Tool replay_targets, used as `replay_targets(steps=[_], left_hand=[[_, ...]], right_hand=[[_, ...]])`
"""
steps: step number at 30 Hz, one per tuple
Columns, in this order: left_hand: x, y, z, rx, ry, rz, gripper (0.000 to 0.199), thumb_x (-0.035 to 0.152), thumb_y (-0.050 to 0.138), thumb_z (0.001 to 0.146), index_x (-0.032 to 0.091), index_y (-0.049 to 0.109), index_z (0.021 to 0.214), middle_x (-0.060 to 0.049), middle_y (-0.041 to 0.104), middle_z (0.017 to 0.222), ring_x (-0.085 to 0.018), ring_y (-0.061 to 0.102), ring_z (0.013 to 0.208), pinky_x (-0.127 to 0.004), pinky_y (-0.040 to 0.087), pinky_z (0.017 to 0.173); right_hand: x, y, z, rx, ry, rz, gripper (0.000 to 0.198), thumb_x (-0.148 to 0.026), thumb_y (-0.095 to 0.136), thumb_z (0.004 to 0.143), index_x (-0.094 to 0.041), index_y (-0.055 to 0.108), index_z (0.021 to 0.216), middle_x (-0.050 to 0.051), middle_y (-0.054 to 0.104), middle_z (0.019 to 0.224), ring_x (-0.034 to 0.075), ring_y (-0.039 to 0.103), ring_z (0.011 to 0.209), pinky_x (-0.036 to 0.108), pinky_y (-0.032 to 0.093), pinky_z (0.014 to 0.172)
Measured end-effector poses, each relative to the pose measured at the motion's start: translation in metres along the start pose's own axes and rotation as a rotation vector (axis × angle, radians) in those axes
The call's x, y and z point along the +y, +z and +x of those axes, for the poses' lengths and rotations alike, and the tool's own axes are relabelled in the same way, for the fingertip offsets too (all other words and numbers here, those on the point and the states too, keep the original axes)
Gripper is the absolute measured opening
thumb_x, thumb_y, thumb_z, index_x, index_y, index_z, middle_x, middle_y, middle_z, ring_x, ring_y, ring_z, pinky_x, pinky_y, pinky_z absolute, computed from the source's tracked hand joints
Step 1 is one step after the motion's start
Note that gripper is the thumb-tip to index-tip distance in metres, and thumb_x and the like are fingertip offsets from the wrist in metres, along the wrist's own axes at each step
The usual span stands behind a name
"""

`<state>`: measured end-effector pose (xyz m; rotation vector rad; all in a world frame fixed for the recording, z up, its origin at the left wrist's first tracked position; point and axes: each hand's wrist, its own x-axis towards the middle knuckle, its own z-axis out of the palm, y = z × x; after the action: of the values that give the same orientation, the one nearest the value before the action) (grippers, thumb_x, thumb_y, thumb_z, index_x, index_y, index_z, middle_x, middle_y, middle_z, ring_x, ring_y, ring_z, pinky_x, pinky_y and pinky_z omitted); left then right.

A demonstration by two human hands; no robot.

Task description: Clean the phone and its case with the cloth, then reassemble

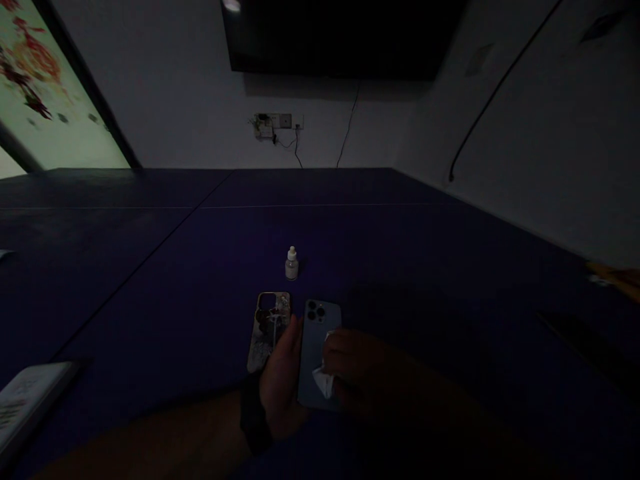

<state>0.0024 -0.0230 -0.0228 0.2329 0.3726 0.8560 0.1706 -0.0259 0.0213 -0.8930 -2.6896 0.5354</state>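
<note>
A light blue smartphone [314, 350] lies back side up, its camera cluster at the upper left corner. My left hand [283, 383], with a dark band on the wrist, grips the phone along its left edge; some of its fingers are hidden. Pinched in my right hand [353, 363] is a crumpled white tissue [324, 382], pressed against the lower right of the phone's back. Left of the phone, partly behind my left hand, a patterned phone case [265, 340] rests on the table. Beyond both stands a small white-capped dropper bottle [291, 267].
The dark blue table [300, 233] reaches to the wall. A white box [30, 393] is at the lower left. On the right lie a dark flat object [575, 340] and something orange [620, 277]. Sockets [277, 121] with cables and a screen [330, 40] are on the wall. The light is dim.
</note>
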Motion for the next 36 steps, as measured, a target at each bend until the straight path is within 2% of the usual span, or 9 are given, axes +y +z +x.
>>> replay_targets(steps=[5, 10, 13, 16, 19, 21, 25, 31, 36], left_hand=[[0.000, -0.003, 0.002, -0.005, -0.023, -0.045, 0.041, 0.053, 0.056, 0.097, 0.015, 0.068, 0.086, 0.001, 0.056, 0.069, -0.010, 0.045, 0.055, -0.024, 0.037, 0.057], [-0.001, 0.000, 0.001, 0.043, -0.002, -0.051, 0.041, 0.051, 0.053, 0.100, 0.015, 0.069, 0.088, 0.000, 0.058, 0.071, -0.012, 0.055, 0.064, -0.023, 0.042, 0.064], [0.000, 0.004, -0.001, 0.039, -0.010, -0.004, 0.044, 0.053, 0.048, 0.101, 0.015, 0.070, 0.094, -0.004, 0.064, 0.079, -0.015, 0.060, 0.070, -0.026, 0.045, 0.069], [0.001, 0.004, -0.002, 0.040, -0.031, 0.021, 0.045, 0.055, 0.050, 0.100, 0.015, 0.070, 0.096, -0.004, 0.065, 0.079, -0.015, 0.059, 0.067, -0.025, 0.042, 0.062], [0.002, 0.000, 0.000, 0.030, -0.042, 0.002, 0.042, 0.054, 0.054, 0.098, 0.016, 0.069, 0.089, 0.000, 0.058, 0.068, -0.012, 0.052, 0.057, -0.023, 0.036, 0.054], [0.002, 0.000, 0.000, 0.029, -0.027, -0.025, 0.042, 0.053, 0.054, 0.098, 0.016, 0.068, 0.085, 0.001, 0.055, 0.065, -0.011, 0.049, 0.054, -0.023, 0.037, 0.055], [0.002, 0.002, 0.000, 0.035, -0.003, 0.008, 0.042, 0.052, 0.051, 0.100, 0.015, 0.070, 0.092, -0.002, 0.061, 0.074, -0.013, 0.056, 0.063, -0.026, 0.045, 0.066], [0.002, -0.003, 0.000, 0.030, 0.007, 0.049, 0.039, 0.052, 0.059, 0.096, 0.016, 0.070, 0.088, 0.000, 0.059, 0.070, -0.012, 0.050, 0.056, -0.026, 0.045, 0.063], [0.002, -0.003, -0.001, 0.035, 0.017, 0.038, 0.040, 0.050, 0.055, 0.099, 0.016, 0.069, 0.086, 0.000, 0.058, 0.071, -0.011, 0.053, 0.059, -0.026, 0.046, 0.066]], right_hand=[[-0.006, 0.009, 0.005, -0.052, -0.176, 0.014, 0.015, -0.008, 0.057, 0.085, -0.016, 0.066, 0.094, 0.007, 0.068, 0.097, 0.020, 0.058, 0.092, 0.031, 0.047, 0.082], [0.005, 0.003, 0.003, 0.077, -0.026, -0.030, 0.023, -0.005, 0.053, 0.086, -0.014, 0.066, 0.102, 0.010, 0.066, 0.106, 0.022, 0.058, 0.101, 0.035, 0.047, 0.090], [0.006, -0.003, -0.003, 0.031, 0.025, -0.014, 0.016, -0.006, 0.055, 0.085, -0.015, 0.065, 0.095, 0.009, 0.066, 0.100, 0.020, 0.058, 0.094, 0.033, 0.048, 0.083], [-0.002, 0.001, -0.001, -0.087, -0.095, -0.009, 0.008, -0.010, 0.058, 0.085, -0.016, 0.064, 0.086, 0.006, 0.066, 0.093, 0.019, 0.057, 0.087, 0.031, 0.047, 0.078], [-0.008, 0.007, 0.005, -0.100, -0.196, -0.040, 0.013, -0.011, 0.057, 0.088, -0.016, 0.067, 0.094, 0.007, 0.069, 0.097, 0.020, 0.058, 0.094, 0.032, 0.046, 0.083], [-0.007, 0.006, 0.007, -0.040, -0.125, -0.064, 0.015, -0.009, 0.056, 0.087, -0.015, 0.067, 0.096, 0.009, 0.069, 0.099, 0.020, 0.057, 0.095, 0.032, 0.046, 0.084], [0.000, -0.004, 0.001, 0.004, 0.009, -0.058, 0.011, -0.008, 0.057, 0.082, -0.016, 0.063, 0.085, 0.007, 0.066, 0.094, 0.018, 0.056, 0.085, 0.031, 0.044, 0.075], [-0.003, 0.008, 0.004, -0.138, -0.258, -0.041, 0.006, -0.014, 0.061, 0.085, -0.017, 0.064, 0.088, 0.006, 0.068, 0.092, 0.019, 0.057, 0.089, 0.032, 0.044, 0.081], [-0.001, 0.005, 0.001, -0.027, -0.073, -0.012, 0.010, -0.009, 0.056, 0.084, -0.016, 0.063, 0.087, 0.007, 0.066, 0.093, 0.018, 0.056, 0.087, 0.031, 0.043, 0.077]])
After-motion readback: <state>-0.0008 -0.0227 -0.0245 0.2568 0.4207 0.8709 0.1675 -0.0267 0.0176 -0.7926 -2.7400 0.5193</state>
